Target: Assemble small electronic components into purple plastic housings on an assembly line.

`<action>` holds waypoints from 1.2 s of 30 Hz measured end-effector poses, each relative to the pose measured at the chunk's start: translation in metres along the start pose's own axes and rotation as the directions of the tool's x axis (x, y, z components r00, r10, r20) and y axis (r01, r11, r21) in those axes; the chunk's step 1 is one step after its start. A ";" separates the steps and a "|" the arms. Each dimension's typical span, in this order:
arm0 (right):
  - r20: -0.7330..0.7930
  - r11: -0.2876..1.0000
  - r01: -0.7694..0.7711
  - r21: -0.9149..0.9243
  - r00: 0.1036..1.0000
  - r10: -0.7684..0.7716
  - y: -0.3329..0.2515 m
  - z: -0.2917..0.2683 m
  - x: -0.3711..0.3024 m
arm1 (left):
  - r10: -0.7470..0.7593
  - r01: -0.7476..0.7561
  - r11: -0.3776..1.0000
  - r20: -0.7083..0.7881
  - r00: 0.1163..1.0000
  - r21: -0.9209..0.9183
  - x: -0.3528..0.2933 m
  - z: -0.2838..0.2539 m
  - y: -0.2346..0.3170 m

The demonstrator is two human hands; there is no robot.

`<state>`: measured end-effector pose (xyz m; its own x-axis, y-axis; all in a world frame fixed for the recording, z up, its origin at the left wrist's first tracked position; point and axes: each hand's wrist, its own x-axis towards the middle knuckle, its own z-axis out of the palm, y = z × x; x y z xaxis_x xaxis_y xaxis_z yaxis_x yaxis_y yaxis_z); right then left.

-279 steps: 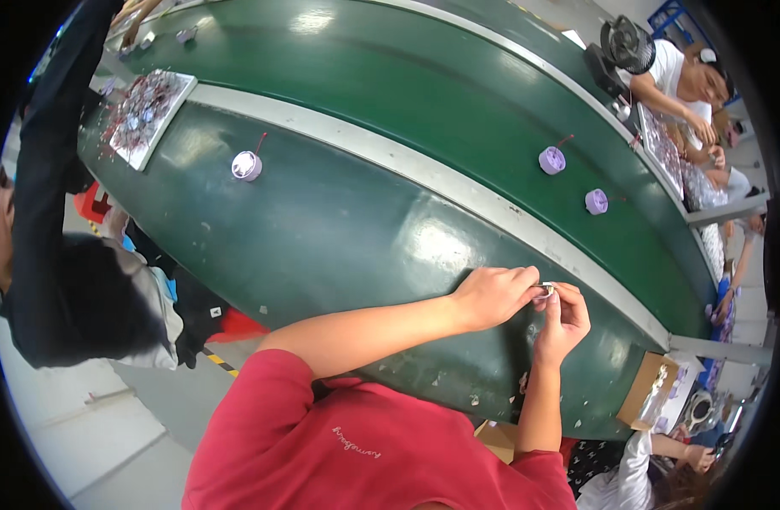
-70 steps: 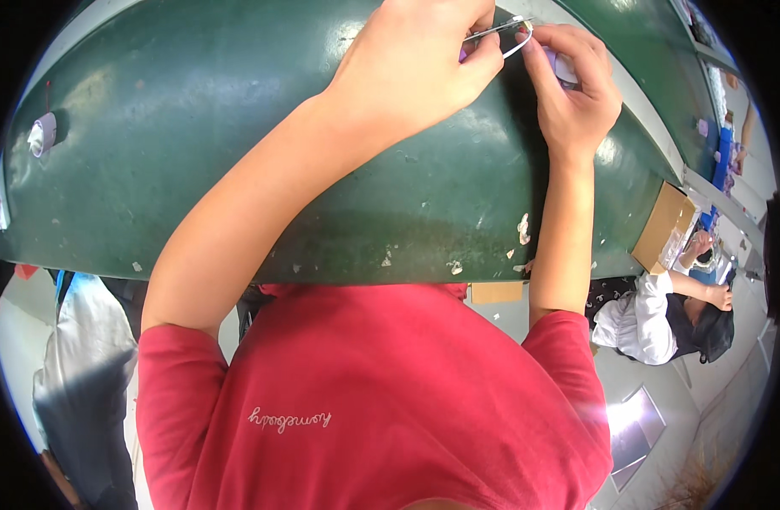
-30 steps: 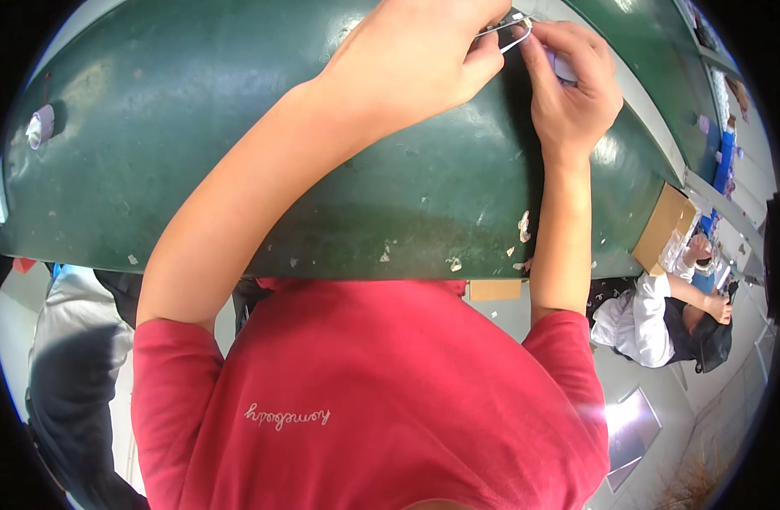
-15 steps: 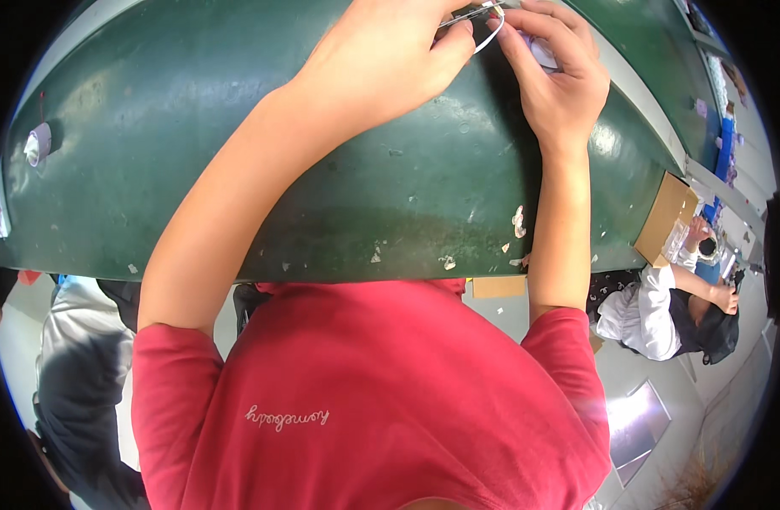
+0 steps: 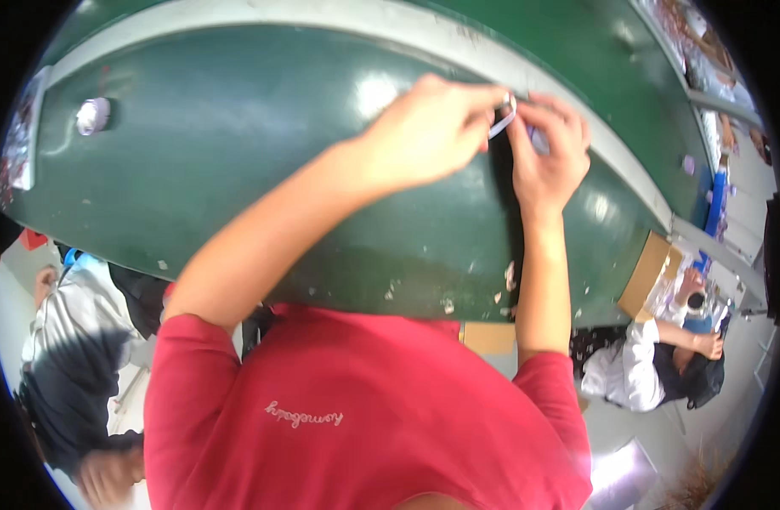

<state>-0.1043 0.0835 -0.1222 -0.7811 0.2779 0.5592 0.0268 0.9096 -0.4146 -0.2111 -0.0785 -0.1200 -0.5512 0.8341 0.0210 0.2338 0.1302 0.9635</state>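
Over the far part of the green table [image 5: 237,170], my two hands come close together. A thin white strip [image 5: 501,126] curves between their fingertips. My right hand [image 5: 556,157] is closed, pinching the strip between thumb and fingers. Partly covered by its fingers is a pale purplish-white piece [image 5: 539,140], whose kind I cannot make out. My left hand [image 5: 424,132] is closed too, thumb against fingers beside the strip. The slim metal tool seen in it half a second ago is now mostly hidden and blurred.
A small white roll [image 5: 92,116] sits at the table's left. Whitish scraps [image 5: 510,276] lie near the front edge, and a cardboard box [image 5: 649,272] stands at the right corner. Other people sit at left [image 5: 84,340] and right [image 5: 641,365]. A pale ledge [image 5: 356,21] runs behind.
The view has shifted, so my hands and the table appear lower and more of the far ledge shows. Both hands remain together at the strip. A co-worker's blurred hand now shows at lower left.
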 end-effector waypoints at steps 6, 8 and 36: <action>0.027 0.997 -0.070 0.022 0.997 0.069 -0.009 -0.003 -0.007 | 0.018 -0.007 0.994 -0.100 0.995 0.106 -0.005 0.010 0.002; 0.028 1.000 -0.018 -0.007 0.999 0.018 -0.010 -0.003 -0.006 | -0.001 0.003 0.997 -0.022 1.000 0.081 -0.003 0.006 0.002; 0.462 0.942 0.335 0.017 0.833 -0.304 -0.081 0.111 0.190 | 0.105 -0.099 0.992 -0.078 0.991 0.077 -0.004 0.007 0.001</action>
<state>-0.3239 0.0284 -0.0618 -0.9472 -0.1880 0.2598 -0.2466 0.9448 -0.2155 -0.2029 -0.0784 -0.1207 -0.5846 0.7986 0.1432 0.3481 0.0874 0.9334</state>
